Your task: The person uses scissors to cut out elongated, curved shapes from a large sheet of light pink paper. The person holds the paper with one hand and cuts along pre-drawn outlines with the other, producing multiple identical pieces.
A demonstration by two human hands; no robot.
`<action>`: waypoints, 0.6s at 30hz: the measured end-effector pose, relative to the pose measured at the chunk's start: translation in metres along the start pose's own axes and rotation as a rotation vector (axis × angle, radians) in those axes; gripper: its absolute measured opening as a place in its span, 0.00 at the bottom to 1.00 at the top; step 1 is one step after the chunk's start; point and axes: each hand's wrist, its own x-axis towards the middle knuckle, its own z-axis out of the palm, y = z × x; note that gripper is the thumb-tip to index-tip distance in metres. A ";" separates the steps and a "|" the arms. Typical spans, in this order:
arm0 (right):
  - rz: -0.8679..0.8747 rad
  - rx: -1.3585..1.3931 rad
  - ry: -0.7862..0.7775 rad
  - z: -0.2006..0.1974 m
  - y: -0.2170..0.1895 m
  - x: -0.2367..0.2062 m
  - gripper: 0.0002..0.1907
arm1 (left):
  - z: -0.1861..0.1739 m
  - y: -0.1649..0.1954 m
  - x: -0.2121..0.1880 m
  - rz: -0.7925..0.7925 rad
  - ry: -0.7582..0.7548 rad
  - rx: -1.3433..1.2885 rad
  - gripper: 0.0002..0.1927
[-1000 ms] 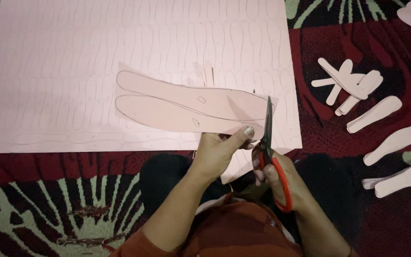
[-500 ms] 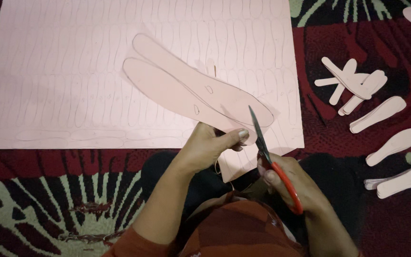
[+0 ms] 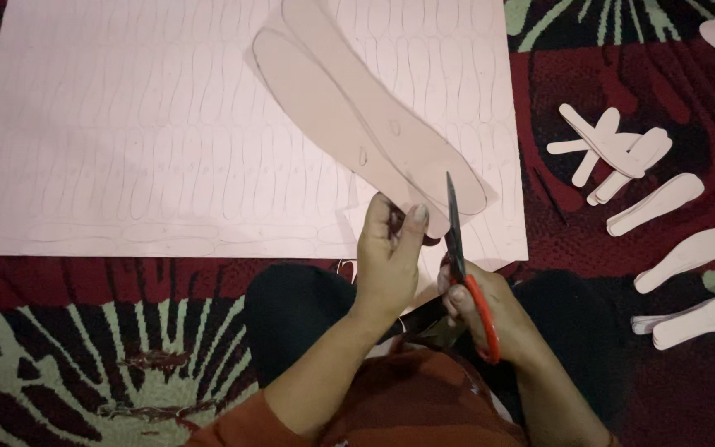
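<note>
Swung since a second ago: cutout (image 3: pixel 357 124) now slanting up and to the left instead of lying nearly flat across, hands risen a little toward the sheet (image 3: pixel 126 141).

Head view: left hand (image 3: pixel 391 257) closed in a pinch on the cutout's near, lower-right end, thumb up beside the blades. Right hand (image 3: pixel 482 310) wrapped shut on red-handled scissors (image 3: pixel 457 248), blades pointing straight away, tips just beside the cutout's right edge, touching or nearly so; how wide the blades stand cannot be told. Long axis of the cutout running from the pinch up-left over the sheet, so most of it lying away and left of the grip. Right hand nearer that edge. Sheet's right edge just beyond the blades; past it, carpet (image 3: pixel 84 356), then finished pieces (image 3: pixel 655 203) well apart to the right. Open room mostly to the left over the sheet.
</note>
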 end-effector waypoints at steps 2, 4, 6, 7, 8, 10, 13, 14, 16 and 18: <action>-0.024 -0.045 -0.013 -0.001 -0.001 0.000 0.28 | -0.005 0.001 0.001 -0.026 -0.041 0.066 0.10; -0.082 -0.042 -0.026 -0.002 -0.002 -0.001 0.30 | -0.006 0.005 0.002 -0.048 -0.079 0.147 0.10; -0.174 0.007 -0.044 -0.001 -0.003 0.000 0.32 | -0.005 0.011 0.000 -0.064 -0.109 0.241 0.12; -0.152 0.010 -0.040 -0.001 -0.003 0.000 0.33 | -0.004 0.015 0.001 -0.066 -0.113 0.258 0.12; -0.130 0.012 -0.037 0.000 -0.003 0.000 0.34 | -0.004 0.018 0.001 -0.069 -0.115 0.274 0.11; -0.075 0.017 -0.025 0.001 -0.003 -0.001 0.36 | -0.002 0.025 0.000 -0.066 -0.127 0.243 0.11; -0.019 0.009 -0.007 0.001 -0.003 -0.002 0.38 | -0.001 0.032 0.001 -0.064 -0.139 0.181 0.12; -0.023 -0.005 -0.007 0.000 -0.003 -0.003 0.38 | -0.001 0.034 0.001 -0.077 -0.134 0.212 0.13; -0.027 -0.018 -0.010 -0.001 -0.003 -0.003 0.38 | -0.001 0.036 0.002 -0.101 -0.132 0.278 0.12; -0.024 -0.015 -0.018 -0.002 -0.003 -0.003 0.38 | -0.002 0.038 0.003 -0.129 -0.137 0.346 0.11</action>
